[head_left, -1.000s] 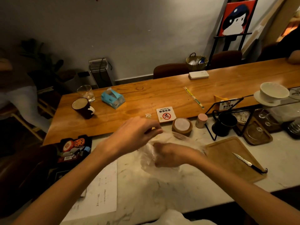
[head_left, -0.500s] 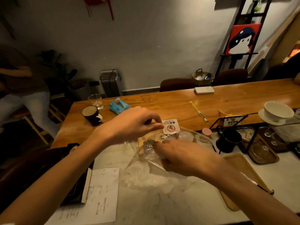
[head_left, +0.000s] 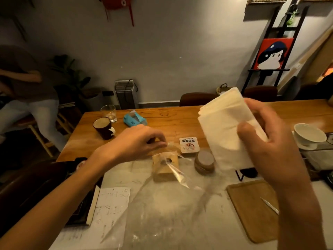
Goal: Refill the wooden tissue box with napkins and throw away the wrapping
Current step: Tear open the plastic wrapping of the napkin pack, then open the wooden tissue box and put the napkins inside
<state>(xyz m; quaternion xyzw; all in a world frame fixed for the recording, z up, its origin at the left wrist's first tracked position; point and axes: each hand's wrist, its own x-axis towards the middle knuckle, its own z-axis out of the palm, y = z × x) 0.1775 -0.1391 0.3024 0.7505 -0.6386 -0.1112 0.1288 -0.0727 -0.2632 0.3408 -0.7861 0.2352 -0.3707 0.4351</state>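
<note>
- I am standing in a dim café room, looking down at a pale marble tabletop [head_left: 207, 237] with a long wooden table [head_left: 171, 121] beyond it.
- My right hand [head_left: 273, 150] is gripping the stack of napkins [head_left: 225, 123], thumb across the front, and holding it in the air on the right, well above the marble.
- My left hand [head_left: 137, 141] is pinching the top edge of the clear wrapping [head_left: 177, 175] between thumb and fingertips. The rest is trailing down over the wooden tissue box [head_left: 162, 170] and pooling on the near marble.
- The box is sitting mid-tabletop with its holed top in place, just left of a round wooden piece [head_left: 204, 162].
- As I judge it, I am parting the napkins from the wrapping. I should be keeping the stack squeezed flat so that no sheets are fanning or slipping.
- I should be drawing the film off to the left, clear of the box, so nothing is covering it.
- I cannot tell how the box opens, so I am expecting to need my left hand free first.
- A knife [head_left: 270, 208] is lying on the wooden tray [head_left: 252, 210] near right, so I am minding my forearm there.
</note>
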